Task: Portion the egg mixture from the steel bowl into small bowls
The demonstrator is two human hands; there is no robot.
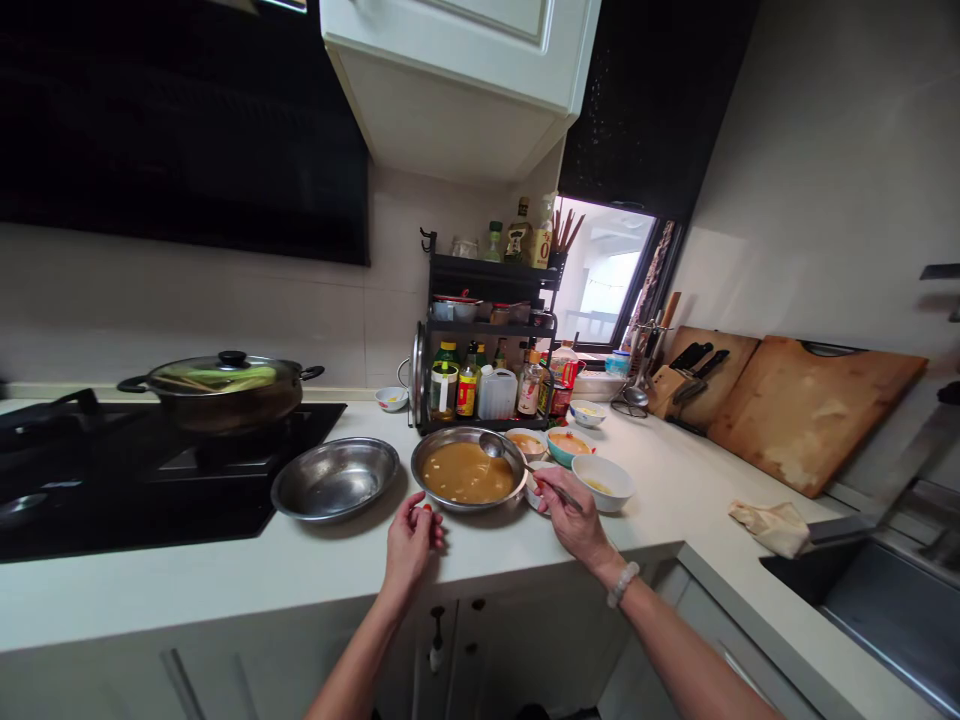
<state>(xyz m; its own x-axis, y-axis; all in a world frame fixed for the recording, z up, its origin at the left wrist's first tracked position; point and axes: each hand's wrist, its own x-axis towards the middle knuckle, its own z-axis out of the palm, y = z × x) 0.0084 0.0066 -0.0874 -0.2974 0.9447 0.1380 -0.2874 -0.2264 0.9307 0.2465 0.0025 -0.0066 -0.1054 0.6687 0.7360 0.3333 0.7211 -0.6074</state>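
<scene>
My right hand (571,512) is closed round the handle of a metal spoon (493,445). The spoon's bowl hangs over the right side of a round steel dish (424,440) filled with brown liquid with pale bits in it. Curled by the front left rim of that dish is my left hand (414,530), a small red spot showing at its fingertips; what they hold, if anything, I cannot make out. A second steel dish (337,478) stands to the left with nothing in it. Behind my right hand are a white bowl (616,490) and a turquoise-sided bowl (561,455).
A lidded pan (232,390) sits on the black stove (202,490) at left. Behind the dishes stands a black rack (487,325) with bottles. Cutting boards (817,405), a knife block (667,392), a cloth (772,525) and the sink (877,610) are at right.
</scene>
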